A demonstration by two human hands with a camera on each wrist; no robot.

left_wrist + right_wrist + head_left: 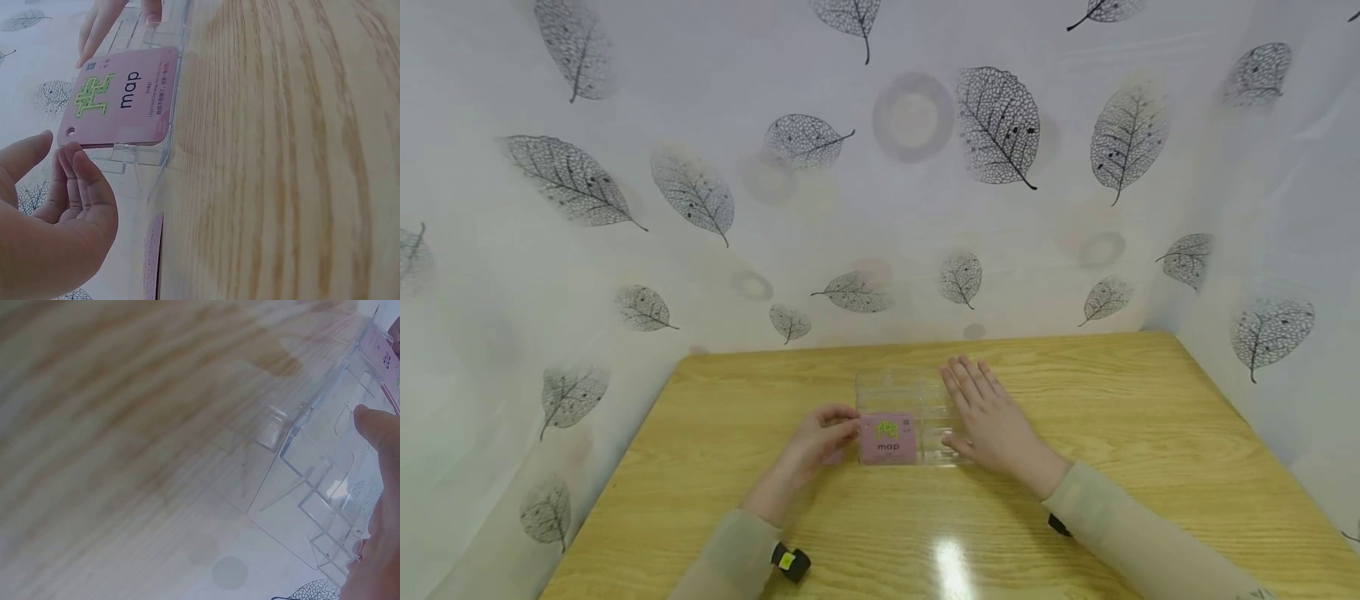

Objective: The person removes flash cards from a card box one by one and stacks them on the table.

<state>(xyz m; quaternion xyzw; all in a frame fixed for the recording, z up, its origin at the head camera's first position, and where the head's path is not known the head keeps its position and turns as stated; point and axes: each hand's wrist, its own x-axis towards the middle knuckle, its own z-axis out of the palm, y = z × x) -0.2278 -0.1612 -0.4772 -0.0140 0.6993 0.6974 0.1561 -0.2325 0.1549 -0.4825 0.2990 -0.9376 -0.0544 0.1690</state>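
A stack of pink cards point(887, 450) with "map" printed on top sits in the left front part of a clear plastic holder point(891, 387). My left hand point(822, 435) is at the stack's left edge. In the left wrist view its loosely bent fingertips point(70, 153) meet the cards' edge, and the thumb stands apart from them. Over the holder's right side lies my right hand point(996, 429), its fingers extended and its thumb spread toward the middle. In the right wrist view that thumb point(375, 422) is over the clear plastic.
Another pink card or stack point(152, 259) lies on the table left of the holder, partly behind my left hand in the head view. The wooden table point(1135, 400) ends at a leaf-patterned curtain point(917, 208) at the back and both sides.
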